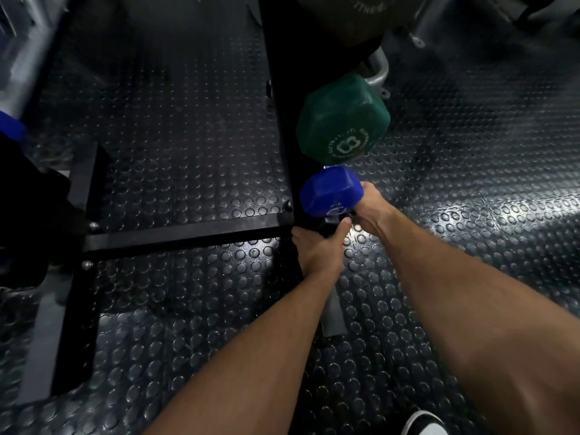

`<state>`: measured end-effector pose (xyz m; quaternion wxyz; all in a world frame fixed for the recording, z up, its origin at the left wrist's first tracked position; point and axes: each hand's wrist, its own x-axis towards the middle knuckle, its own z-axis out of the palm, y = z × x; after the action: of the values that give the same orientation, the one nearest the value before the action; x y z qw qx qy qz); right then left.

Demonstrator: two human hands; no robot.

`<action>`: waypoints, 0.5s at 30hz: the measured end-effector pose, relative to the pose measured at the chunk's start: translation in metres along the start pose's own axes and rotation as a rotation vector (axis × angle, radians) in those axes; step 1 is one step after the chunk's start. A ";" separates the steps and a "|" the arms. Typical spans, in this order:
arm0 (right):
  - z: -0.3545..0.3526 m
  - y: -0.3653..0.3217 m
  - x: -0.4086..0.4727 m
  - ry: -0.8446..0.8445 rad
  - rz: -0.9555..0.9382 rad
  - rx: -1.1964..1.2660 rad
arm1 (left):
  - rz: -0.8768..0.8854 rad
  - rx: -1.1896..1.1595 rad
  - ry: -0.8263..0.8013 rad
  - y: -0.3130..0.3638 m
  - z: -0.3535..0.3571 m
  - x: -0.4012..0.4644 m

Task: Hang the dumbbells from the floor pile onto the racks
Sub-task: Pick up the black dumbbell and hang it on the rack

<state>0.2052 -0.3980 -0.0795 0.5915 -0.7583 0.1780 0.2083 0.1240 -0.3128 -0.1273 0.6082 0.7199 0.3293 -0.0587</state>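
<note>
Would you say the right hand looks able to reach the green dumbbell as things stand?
Probably not right away: the right hand already grips the blue dumbbell, which sits between it and the green dumbbell hanging just above. It would need to release its grip first.

Pretty clearly a gym, weights corner. The floor (175, 127) is that black rubber matting with raised round studs all over, the stuff you only really see in fitness rooms. Up around 12 o'clock there's a green dumbbell (343, 119) with a big 8 printed on its end, hanging on a black rack (284, 98) with a silver metal hook (378, 69) behind it. Right below sits a blue dumbbell (331, 191), hex-shaped head, also numbered. Black steel frame bars (185, 232) bolted together run across the floor toward 9 o'clock. At the very top a dark rounded thing carries lettering that looks like part of "FITNESS".
</note>
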 end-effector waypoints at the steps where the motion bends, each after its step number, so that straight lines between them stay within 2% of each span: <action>1: 0.001 0.001 0.000 0.005 -0.011 -0.017 | 0.007 0.014 -0.015 0.000 -0.001 0.000; 10: 0.007 0.001 -0.004 0.065 -0.047 -0.136 | -0.055 0.229 -0.150 0.007 -0.014 0.003; 15: 0.013 0.000 -0.008 0.110 -0.040 -0.163 | -0.023 0.336 -0.268 0.013 -0.027 0.009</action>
<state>0.1970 -0.3855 -0.0781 0.5212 -0.8176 0.1775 0.1683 0.1292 -0.2852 -0.1141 0.5174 0.7930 0.2393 -0.2150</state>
